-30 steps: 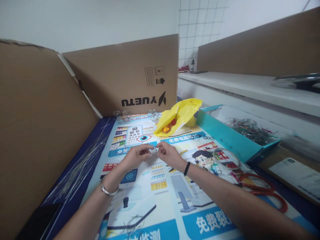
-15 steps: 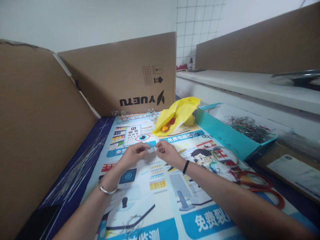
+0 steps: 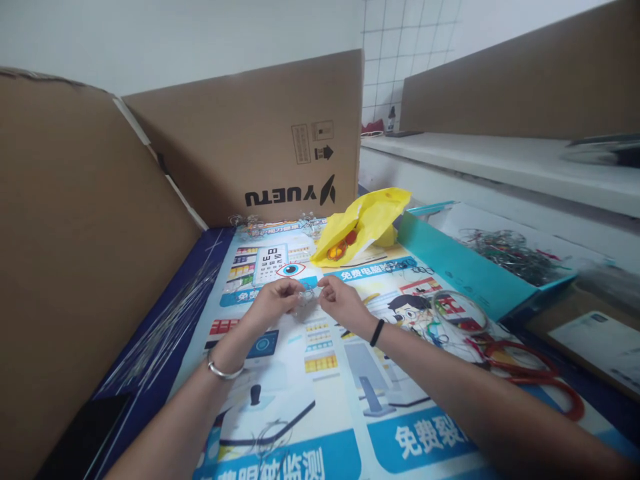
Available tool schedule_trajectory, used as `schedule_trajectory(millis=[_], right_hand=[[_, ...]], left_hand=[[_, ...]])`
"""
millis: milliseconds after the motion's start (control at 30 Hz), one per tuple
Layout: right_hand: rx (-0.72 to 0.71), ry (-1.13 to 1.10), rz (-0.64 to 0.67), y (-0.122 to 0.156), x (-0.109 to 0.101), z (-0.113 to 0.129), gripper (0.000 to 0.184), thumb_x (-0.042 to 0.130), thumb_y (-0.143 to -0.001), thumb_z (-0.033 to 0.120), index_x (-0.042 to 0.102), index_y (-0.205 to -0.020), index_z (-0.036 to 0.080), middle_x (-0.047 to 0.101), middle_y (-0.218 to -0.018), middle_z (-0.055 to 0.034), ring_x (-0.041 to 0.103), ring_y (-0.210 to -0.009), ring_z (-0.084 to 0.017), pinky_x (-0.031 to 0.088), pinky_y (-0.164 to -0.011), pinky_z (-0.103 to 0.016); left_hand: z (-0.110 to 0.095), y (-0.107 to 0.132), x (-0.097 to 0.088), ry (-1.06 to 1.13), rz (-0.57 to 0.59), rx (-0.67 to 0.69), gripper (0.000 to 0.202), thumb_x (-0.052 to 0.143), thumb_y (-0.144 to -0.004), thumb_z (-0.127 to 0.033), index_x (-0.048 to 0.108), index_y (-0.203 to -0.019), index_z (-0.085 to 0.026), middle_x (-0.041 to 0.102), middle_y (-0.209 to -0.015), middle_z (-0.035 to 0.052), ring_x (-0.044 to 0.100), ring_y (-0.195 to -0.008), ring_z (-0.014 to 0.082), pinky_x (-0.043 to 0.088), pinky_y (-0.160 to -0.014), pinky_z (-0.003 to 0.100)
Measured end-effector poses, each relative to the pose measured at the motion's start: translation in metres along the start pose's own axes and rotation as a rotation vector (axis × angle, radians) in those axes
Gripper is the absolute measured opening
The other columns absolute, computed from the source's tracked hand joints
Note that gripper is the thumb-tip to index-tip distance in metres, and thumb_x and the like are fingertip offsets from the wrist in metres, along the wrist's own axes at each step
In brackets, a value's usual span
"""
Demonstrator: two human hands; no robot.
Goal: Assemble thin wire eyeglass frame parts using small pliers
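Note:
My left hand (image 3: 274, 300) is closed in a pinch on a small bent piece of thin wire (image 3: 307, 293), which sticks out from the fingertips in loops. Just to its right, my right hand (image 3: 344, 305) has thumb and index finger pressed together at the wire's right side. Whatever lies between those fingertips is too fine to make out. Both hands are above a printed poster sheet (image 3: 287, 400) covering the table. Behind them lies a yellow bag (image 3: 373, 213) with orange-red round pieces (image 3: 343, 248) at its mouth.
Red-handled scissors (image 3: 575, 397) and a wire coil (image 3: 460, 312) lie to the right. A teal box (image 3: 450, 267) holds tangled wires (image 3: 510, 253). Straight wires (image 3: 165, 327) lie along the left edge, a dark flat object (image 3: 83, 433) near them. Cardboard panels (image 3: 240, 147) stand behind and left.
The view has shifted slightly, moving the scene a little to the right. Both hands keep nearly the same position around the wire, with only small finger movement.

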State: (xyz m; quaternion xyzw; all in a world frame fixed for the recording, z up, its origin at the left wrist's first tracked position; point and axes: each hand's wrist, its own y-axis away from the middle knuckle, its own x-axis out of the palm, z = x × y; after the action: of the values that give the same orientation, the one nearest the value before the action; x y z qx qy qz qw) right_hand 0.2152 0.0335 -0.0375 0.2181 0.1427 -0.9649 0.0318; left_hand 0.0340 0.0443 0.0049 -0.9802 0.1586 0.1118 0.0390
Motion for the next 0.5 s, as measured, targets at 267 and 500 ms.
schedule_trajectory(millis=[267, 500], right_hand=[[-0.059, 0.188, -0.005, 0.004, -0.003, 0.008, 0.027, 0.055, -0.071, 0.014, 0.054, -0.097, 0.022, 0.058, -0.076, 0.0018, 0.053, -0.063, -0.012, 0.043, -0.062, -0.025], [-0.390, 0.592, 0.100, 0.015, -0.005, 0.021, 0.020, 0.047, -0.083, 0.017, 0.064, -0.094, 0.020, 0.063, -0.082, -0.0049, 0.056, -0.082, -0.017, 0.041, -0.073, -0.026]], left_hand=[[0.005, -0.002, -0.001, 0.017, 0.019, -0.014, 0.021, 0.065, -0.061, -0.023, 0.059, -0.078, -0.013, 0.056, -0.063, -0.0035, 0.047, -0.045, 0.0057, 0.039, -0.045, 0.019], [0.006, -0.003, -0.007, -0.040, 0.037, -0.022, 0.023, 0.066, -0.063, -0.026, 0.060, -0.082, -0.013, 0.051, -0.060, -0.0053, 0.042, -0.043, 0.0044, 0.033, -0.041, 0.017]])
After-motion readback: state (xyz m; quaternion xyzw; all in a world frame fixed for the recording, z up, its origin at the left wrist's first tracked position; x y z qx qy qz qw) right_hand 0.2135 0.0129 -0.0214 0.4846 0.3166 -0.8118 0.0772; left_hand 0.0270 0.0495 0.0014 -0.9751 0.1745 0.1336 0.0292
